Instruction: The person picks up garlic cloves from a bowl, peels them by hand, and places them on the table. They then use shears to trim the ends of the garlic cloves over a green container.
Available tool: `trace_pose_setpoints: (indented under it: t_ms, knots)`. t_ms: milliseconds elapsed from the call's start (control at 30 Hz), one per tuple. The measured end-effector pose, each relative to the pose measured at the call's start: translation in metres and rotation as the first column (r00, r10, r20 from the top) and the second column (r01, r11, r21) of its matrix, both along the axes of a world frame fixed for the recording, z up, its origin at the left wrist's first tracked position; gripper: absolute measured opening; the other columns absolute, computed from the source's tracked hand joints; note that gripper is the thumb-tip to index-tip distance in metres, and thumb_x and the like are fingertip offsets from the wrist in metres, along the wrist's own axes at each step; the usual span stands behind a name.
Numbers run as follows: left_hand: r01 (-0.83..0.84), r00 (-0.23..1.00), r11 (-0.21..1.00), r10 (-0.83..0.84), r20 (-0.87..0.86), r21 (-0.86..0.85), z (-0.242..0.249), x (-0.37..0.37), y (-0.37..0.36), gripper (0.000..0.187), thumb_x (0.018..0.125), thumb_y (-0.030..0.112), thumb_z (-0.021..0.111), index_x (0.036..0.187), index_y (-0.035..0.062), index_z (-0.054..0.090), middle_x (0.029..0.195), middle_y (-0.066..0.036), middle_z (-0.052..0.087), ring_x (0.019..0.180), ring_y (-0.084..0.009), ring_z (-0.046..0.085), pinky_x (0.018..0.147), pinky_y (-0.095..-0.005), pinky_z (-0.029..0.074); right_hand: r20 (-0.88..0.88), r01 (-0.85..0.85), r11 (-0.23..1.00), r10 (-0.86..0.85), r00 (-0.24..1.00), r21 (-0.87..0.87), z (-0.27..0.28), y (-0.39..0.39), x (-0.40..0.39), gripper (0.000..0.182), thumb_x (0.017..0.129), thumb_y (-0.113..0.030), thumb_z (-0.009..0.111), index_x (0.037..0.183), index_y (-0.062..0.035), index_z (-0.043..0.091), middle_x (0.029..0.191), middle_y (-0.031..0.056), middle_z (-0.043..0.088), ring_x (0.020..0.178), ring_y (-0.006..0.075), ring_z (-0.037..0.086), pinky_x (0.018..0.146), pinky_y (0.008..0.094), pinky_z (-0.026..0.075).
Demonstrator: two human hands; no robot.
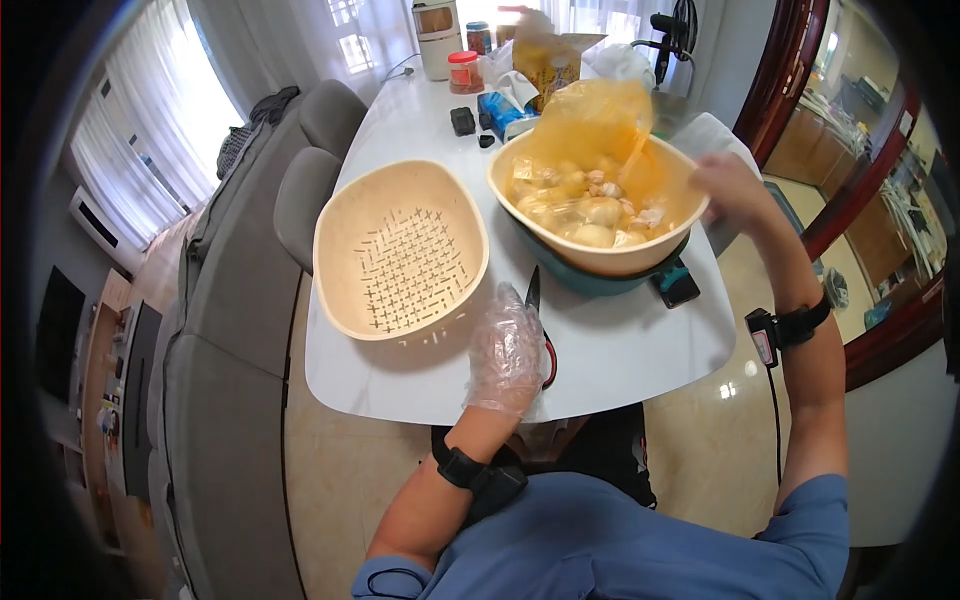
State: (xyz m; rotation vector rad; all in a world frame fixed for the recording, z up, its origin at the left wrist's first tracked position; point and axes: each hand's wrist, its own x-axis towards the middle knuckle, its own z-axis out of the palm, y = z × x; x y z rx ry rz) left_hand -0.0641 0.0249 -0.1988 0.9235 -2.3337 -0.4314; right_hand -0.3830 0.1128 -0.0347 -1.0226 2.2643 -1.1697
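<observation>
My left hand (505,350), in a clear plastic glove, lies on the white table (640,350) and closes over the red handle of a knife (533,290), whose dark blade sticks out past my fingers. My right hand (735,190) is at the right rim of a cream bowl (600,262) and grips the edge of a yellow plastic bag (590,120), which is blurred above the bowl. Pale peeled lumps of food (595,215) fill the bowl. It sits inside a teal basin (590,283). An empty cream colander (400,250) stands to the left.
A dark phone-like object (675,285) lies by the basin. Jars, a white appliance (437,38) and snack packets (500,110) crowd the table's far end. Grey chairs (300,200) line the left side. A fan (675,35) stands at the back right.
</observation>
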Motion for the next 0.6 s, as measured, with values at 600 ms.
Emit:
trace_pose_setpoints:
  t_ms: [600]
  knots:
    - [0.104, 0.988, 0.995, -0.102, -0.117, 0.007, 0.028, 0.049, 0.025, 0.039, 0.099, 0.014, 0.064, 0.128, -0.0119, 0.06, 0.101, -0.029, 0.07, 0.093, -0.0423, 0.07, 0.082, -0.0459, 0.057, -0.052, -0.197, 0.933, 0.19, 0.98, -0.303, 0.055, 0.004, -0.032, 0.034, 0.094, -0.029, 0.067, 0.1, 0.0043, 0.074, 0.077, 0.0009, 0.063, 0.062, 0.002, 0.054, 0.056, 0.0132, 0.042]
